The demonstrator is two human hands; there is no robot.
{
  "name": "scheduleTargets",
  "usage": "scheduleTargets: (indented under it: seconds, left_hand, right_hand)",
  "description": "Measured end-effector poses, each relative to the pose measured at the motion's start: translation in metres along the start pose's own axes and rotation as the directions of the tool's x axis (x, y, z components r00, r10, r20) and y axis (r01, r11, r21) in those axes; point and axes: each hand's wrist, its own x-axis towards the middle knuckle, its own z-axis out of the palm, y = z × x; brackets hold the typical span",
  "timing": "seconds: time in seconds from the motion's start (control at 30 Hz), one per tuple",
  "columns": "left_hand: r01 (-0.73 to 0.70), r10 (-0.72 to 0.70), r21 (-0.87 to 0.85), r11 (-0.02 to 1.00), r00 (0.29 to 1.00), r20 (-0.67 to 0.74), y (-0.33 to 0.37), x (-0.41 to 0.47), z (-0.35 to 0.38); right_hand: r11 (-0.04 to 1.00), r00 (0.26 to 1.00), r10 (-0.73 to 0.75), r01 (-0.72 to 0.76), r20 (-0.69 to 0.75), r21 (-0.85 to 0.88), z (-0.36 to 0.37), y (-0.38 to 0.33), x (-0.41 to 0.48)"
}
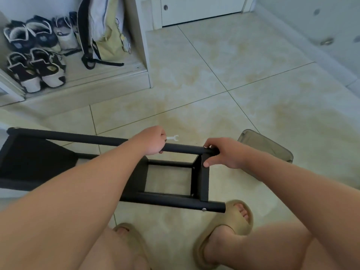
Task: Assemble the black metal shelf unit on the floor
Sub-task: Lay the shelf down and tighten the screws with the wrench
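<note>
Under left hand (153,140), right hand (224,152): shelf unit (167,200), gripped.

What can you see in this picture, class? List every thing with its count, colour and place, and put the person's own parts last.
shelf unit: one, black, lying on the floor.
wrench: one, white, at the left knuckles; held or not, unclear.
container: one, smoky grey, on the floor past the right wrist.
shoes: several, dark and white, in the low cabinet, upper left.
bag: one, pale yellow-green with black straps, beside the shoes.
floor: beige tiles.
slippers: two, tan, on the feet.
left grip: bare hand curled round the upper tube.
right grip: bare hand holding that tube's end.
</note>
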Motion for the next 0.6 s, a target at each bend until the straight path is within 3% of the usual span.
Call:
scheduleTargets:
  seconds: [0.1,0.2,0.4,0.6]
  left_hand:
    - [-0.011,0.01,-0.013,1.0,0.993,-0.121,-0.001,0.003,-0.008]
    - [-0.011,0.017,0.048,0.999,0.991,-0.134,0.0,-0.003,-0.012]
    - [0.034,-0.04,0.136,0.99,0.998,0.042,-0.007,-0.028,0.022]
    - [0.124,-0.128,0.057,0.991,0.988,0.089,-0.024,-0.042,0.073]
  right_hand:
    - [0.999,0.994,-0.038,0.036,-0.101,-0.016,-0.012,-0.005,0.001]
    - [0.994,0.979,-0.091,0.076,-0.184,-0.083,-0.005,-0.009,-0.004]
    - [0.97,0.967,-0.119,0.065,-0.227,-0.233,0.051,-0.003,-0.016]
    - [0.958,0.986,-0.061,0.014,-0.155,-0.287,0.096,0.01,-0.013]
